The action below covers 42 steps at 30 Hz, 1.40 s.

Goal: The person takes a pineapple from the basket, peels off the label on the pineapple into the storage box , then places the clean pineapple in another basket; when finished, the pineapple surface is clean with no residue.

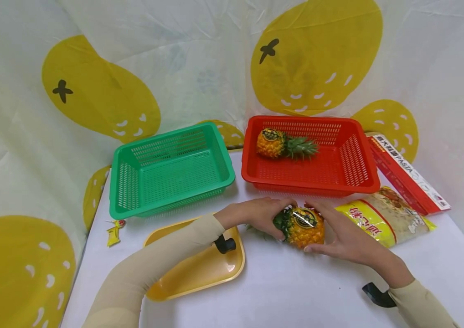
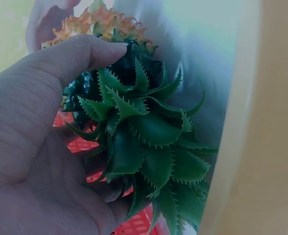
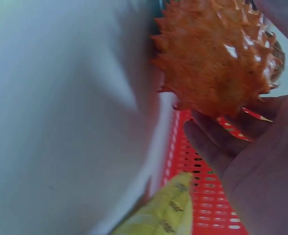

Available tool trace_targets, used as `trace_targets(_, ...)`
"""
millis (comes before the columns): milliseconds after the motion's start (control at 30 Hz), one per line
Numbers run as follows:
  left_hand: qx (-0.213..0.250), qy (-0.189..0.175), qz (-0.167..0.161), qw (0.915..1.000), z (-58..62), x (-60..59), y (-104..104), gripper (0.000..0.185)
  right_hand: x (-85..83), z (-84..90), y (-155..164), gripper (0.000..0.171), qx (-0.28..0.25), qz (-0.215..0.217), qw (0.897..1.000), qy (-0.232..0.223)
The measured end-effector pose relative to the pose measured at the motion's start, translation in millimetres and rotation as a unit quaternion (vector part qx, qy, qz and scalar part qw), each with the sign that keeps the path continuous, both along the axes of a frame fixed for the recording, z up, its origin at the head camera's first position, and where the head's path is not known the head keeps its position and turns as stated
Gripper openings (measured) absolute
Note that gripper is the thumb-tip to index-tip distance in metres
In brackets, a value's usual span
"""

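Observation:
A pineapple (image 1: 303, 230) with a dark round label lies sideways over the white table, between both hands and in front of the red basket. My left hand (image 1: 262, 216) grips it where the green crown meets the fruit, the thumb across that joint in the left wrist view. The leafy crown (image 2: 149, 147) points left, partly under that hand. My right hand (image 1: 344, 237) holds the opposite, rounded end, with fingers and thumb on either side. In the right wrist view, its fingertips (image 3: 195, 129) meet the spiky orange skin (image 3: 207, 58).
Another pineapple (image 1: 270, 145) lies in the red basket (image 1: 310, 187). To its left stands a green basket (image 1: 174, 175). A yellow tray (image 1: 199, 273) is under the left forearm. At right are a yellow food bag (image 1: 384, 218) and a red pasta box (image 1: 408, 175); small candies (image 1: 114, 232) lie left.

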<state>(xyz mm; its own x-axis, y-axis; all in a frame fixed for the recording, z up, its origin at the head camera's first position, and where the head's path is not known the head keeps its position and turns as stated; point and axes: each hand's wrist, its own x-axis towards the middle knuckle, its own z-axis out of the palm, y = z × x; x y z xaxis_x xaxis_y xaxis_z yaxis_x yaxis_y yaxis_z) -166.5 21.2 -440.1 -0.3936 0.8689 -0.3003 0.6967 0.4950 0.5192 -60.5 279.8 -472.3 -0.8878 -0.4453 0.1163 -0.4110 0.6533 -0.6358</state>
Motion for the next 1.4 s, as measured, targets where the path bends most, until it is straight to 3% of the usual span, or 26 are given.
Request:
trace_targets(300,0.009,-0.015,-0.008,0.9998,0.8,-0.1,-0.4,0.083,0.4,-8.9,-4.4,0.101,-0.016,-0.012,1.000,-0.002)
trace_targets(567,-0.002,-0.008,-0.016,0.9998,6.7,0.6,-7.4,0.090,-0.5,-14.8,-5.3,0.097,-0.027,-0.005,1.000,-0.004)
trace_targets(800,-0.008,0.041,-0.007,0.9991,29.3,1.1,-9.6,0.088,-2.9,-14.1,-5.0,0.094,-0.008,-0.013,1.000,0.011)
trace_targets(933,0.036,0.058,-0.006,0.9976,38.4,1.8,-8.1,0.079,-2.3,-12.5,-4.7,0.093,-0.007,-0.018,1.000,0.002)
trace_targets(1133,0.094,0.060,0.012,0.9936,36.8,5.3,1.7,0.053,-1.6,-13.4,-4.0,0.094,-0.011,-0.018,1.000,-0.004)
trace_targets(1400,0.083,0.063,0.035,0.9939,30.3,14.4,16.3,0.031,-0.9,-15.2,-3.4,0.094,-0.006,-0.019,1.000,0.002)
